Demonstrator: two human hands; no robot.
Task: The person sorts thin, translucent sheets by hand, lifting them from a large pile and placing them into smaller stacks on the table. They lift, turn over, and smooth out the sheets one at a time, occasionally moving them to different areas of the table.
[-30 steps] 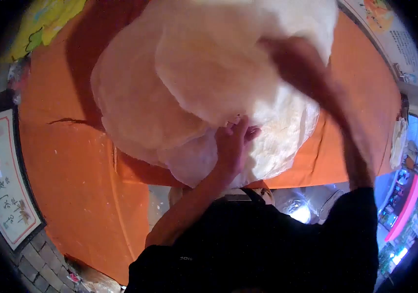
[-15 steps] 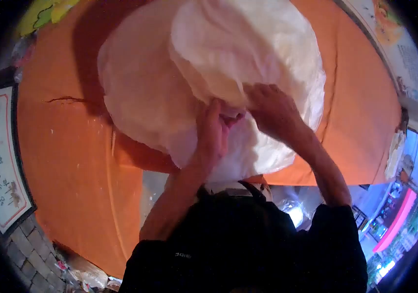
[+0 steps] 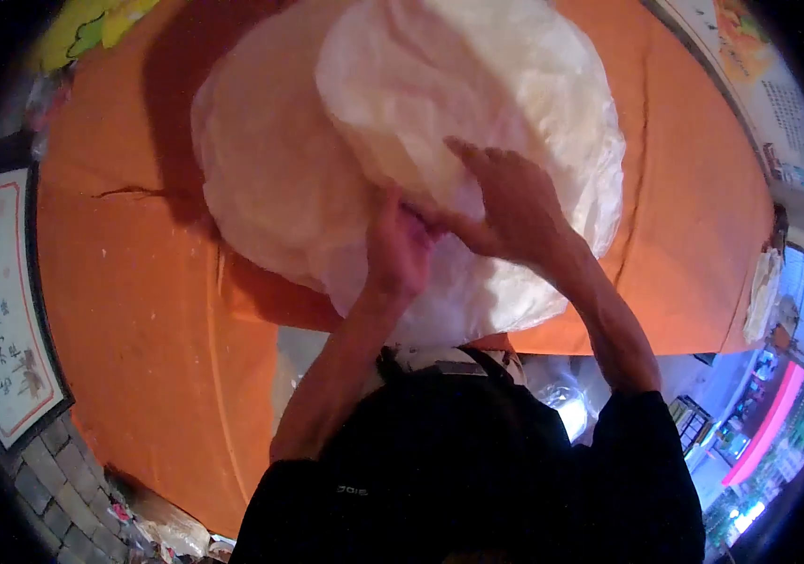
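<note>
A thin, round, whitish sheet [image 3: 393,94] with soft creases lies partly folded over a larger pile of similar pale sheets [image 3: 266,174]. I cannot tell their material. My left hand [image 3: 399,249] is closed at the near edge of the upper sheet, its fingers curled around that edge. My right hand [image 3: 520,202] rests flat over the sheet with fingers stretched to the upper left. Its thumb points toward my left fingers and seems to touch them. Part of the sheet's edge is hidden beneath both hands.
An orange cloth [image 3: 139,329] covers the table under the pile. A framed sign with handwritten characters [image 3: 9,310] stands at the left, beside paving bricks [image 3: 63,484]. A clear plastic bag [image 3: 172,526] lies at the lower left. A printed poster [image 3: 783,103] is at the upper right.
My right hand has let go of the sheet's edge and spread its fingers over the sheet. My left hand has turned and shifted slightly left. The upper sheet has slid a little left.
</note>
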